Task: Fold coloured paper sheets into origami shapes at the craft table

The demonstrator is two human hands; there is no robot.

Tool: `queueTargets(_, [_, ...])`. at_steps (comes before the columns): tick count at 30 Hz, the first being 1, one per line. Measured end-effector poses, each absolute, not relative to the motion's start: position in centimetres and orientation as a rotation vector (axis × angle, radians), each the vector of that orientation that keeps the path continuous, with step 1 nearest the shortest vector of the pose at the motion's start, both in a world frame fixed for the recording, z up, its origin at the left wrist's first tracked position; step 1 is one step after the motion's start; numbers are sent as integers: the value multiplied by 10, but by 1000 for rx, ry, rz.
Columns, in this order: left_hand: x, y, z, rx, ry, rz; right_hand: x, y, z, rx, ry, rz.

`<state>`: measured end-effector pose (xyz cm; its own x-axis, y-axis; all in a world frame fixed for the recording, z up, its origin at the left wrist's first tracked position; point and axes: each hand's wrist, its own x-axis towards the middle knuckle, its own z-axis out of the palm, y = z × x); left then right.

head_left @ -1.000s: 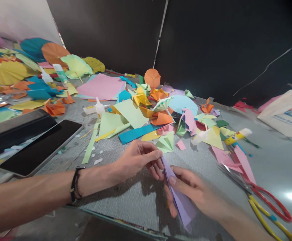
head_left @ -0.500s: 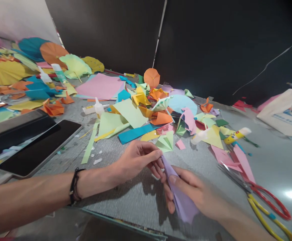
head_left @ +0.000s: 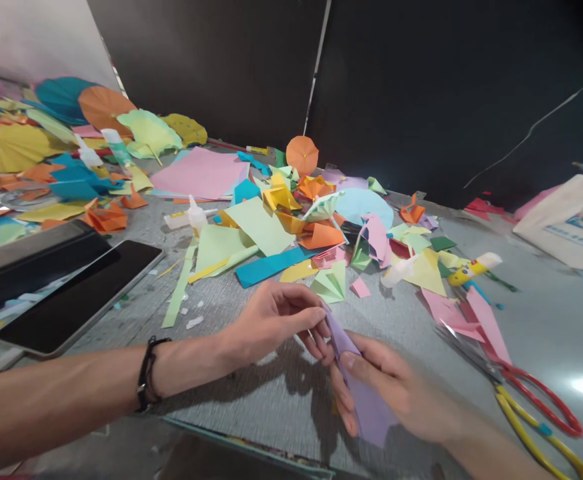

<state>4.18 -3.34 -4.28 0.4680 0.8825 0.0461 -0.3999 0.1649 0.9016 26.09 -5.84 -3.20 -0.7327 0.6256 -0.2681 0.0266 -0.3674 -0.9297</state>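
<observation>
A folded piece of purple paper (head_left: 371, 408) is held in the air just above the table, narrow at its upper end and wider below. My left hand (head_left: 284, 320) pinches the narrow tip between thumb and fingers. Lower down, my right hand (head_left: 379, 380) grips the paper's middle, thumb on top and fingers behind it. Scissors (head_left: 501, 380) with one red and one yellow handle lie to the right of my right hand. Beyond the fingers sit a pale green pleated paper (head_left: 330, 283) and a small pink scrap (head_left: 360, 288).
A phone (head_left: 81, 293) lies at left beside a dark case (head_left: 31, 263). Coloured paper scraps are heaped across the middle, with a glue bottle (head_left: 197, 217) and a yellow glue stick (head_left: 474, 269) among them. Paper umbrellas (head_left: 104, 110) stand back left; a white bag (head_left: 571, 220) lies right.
The purple paper has turned slightly, so more of its flat face shows and its lower edge looks straighter. Both hands keep their hold, the right fingers shifting a little lower.
</observation>
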Motion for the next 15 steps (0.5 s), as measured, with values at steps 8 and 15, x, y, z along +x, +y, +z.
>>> queueTargets(8, [42, -33, -40, 1006, 576, 958, 260, -61, -31, -910, -1534, 2115])
queueTargets(15, [43, -30, -43, 1023, 614, 960, 260, -58, -38, -850, -1521, 2159])
